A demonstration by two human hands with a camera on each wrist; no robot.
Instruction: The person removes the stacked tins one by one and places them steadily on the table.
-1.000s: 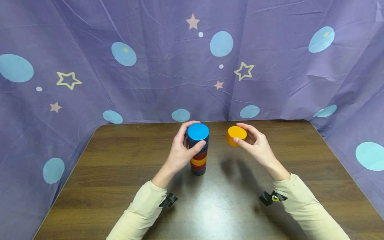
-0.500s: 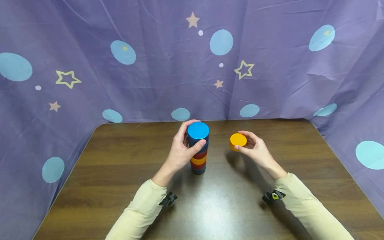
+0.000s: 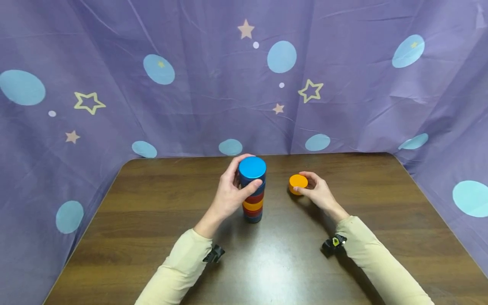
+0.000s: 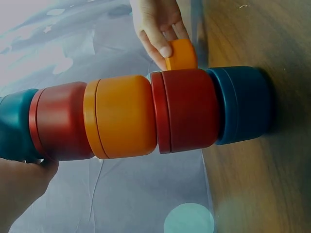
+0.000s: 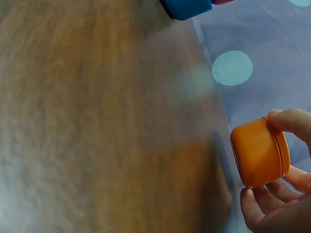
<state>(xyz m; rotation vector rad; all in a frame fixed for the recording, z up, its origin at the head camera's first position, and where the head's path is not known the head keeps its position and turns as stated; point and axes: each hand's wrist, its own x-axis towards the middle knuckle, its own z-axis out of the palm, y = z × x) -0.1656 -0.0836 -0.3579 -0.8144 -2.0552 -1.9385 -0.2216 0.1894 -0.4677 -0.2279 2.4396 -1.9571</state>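
In the head view a tall stack of round lidded tins (image 3: 253, 206) stands upright on the table, topped by a bright blue lid (image 3: 253, 167). My left hand (image 3: 228, 192) grips the stack near its top, thumb in front and fingers behind. Red, orange, red and blue tins show below that grip in the left wrist view, the blue one (image 4: 243, 104) lowest. To the right of the stack, my right hand (image 3: 319, 194) holds a single orange tin (image 5: 259, 153) between thumb and fingers. It is low over the table; whether it touches the wood I cannot tell.
The brown wooden table (image 3: 152, 220) spreads around both hands. A purple curtain (image 3: 198, 106) with stars and blue ovals hangs behind its back edge. A dark wrist device (image 3: 333, 245) is strapped at the right sleeve, another (image 3: 214, 253) at the left.
My right hand has lowered the orange tin toward the table, slightly right at first, then back left. My left hand keeps its grip on the stack, which stays in place.
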